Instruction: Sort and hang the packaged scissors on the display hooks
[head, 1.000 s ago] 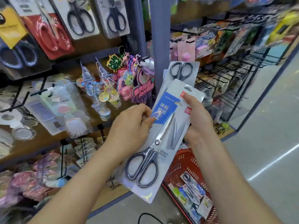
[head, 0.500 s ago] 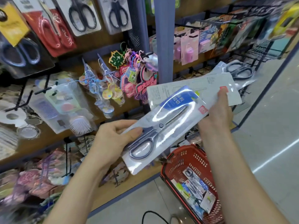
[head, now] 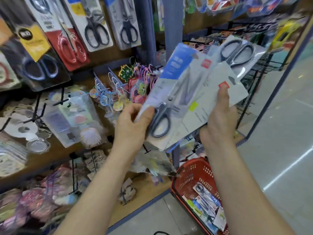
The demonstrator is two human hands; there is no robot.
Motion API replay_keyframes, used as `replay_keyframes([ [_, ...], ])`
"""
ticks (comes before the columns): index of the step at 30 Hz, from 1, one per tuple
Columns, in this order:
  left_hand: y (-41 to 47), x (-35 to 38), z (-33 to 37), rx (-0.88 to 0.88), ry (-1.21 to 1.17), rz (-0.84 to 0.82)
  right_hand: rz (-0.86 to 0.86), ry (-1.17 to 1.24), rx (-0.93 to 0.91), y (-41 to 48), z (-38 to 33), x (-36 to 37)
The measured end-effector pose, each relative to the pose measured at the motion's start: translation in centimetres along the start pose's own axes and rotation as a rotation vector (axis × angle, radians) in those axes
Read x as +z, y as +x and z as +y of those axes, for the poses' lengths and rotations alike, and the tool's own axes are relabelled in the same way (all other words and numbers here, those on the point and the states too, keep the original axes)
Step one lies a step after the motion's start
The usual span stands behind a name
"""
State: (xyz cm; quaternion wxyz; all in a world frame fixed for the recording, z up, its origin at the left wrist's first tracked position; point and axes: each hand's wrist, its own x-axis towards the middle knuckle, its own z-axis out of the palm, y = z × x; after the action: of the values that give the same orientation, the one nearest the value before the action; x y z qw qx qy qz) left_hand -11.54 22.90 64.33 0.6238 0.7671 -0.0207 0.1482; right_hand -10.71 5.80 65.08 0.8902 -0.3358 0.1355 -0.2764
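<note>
My left hand (head: 133, 126) grips the lower edge of a scissors pack with a blue card (head: 176, 92), thumb over the dark handles. My right hand (head: 220, 119) holds two more packs fanned out behind it: one turned back-side up (head: 218, 92), and one with dark-handled scissors (head: 237, 51) pointing up to the right. All three packs are held in front of the shelf post. Packaged scissors hang on the display hooks (head: 96, 28) at the upper left, black-handled and red-handled ones (head: 71, 48) among them.
A red shopping basket (head: 189, 180) with more packaged scissors stands on the floor at lower right. A blue shelf post (head: 172, 31) rises behind the packs. Keychains (head: 135, 82), brushes and small goods hang on hooks lower left. A wire rack (head: 260, 65) stands at right.
The blue-card pack has swung from lying sideways to pointing up. My left hand now grips it at the handles. The view has tilted up toward the hanging scissors.
</note>
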Motion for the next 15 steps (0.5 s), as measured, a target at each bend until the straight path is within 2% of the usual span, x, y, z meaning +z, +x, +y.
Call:
replay_keyframes([
  [7, -1.0, 2.0, 1.3, 0.085, -0.023, 0.057, -0.120, -0.019, -0.022, -2.4, -0.4, 1.5],
  [11, -0.3, 1.1, 2.3, 0.084, 0.164, -0.085, -0.167, -0.106, -0.092, -2.2, -0.8, 2.0],
  [15, 1.5, 0.7, 5.3, 0.209, 0.047, -0.116, -0.278, -0.196, -0.147, -2.8, -0.3, 2.8],
])
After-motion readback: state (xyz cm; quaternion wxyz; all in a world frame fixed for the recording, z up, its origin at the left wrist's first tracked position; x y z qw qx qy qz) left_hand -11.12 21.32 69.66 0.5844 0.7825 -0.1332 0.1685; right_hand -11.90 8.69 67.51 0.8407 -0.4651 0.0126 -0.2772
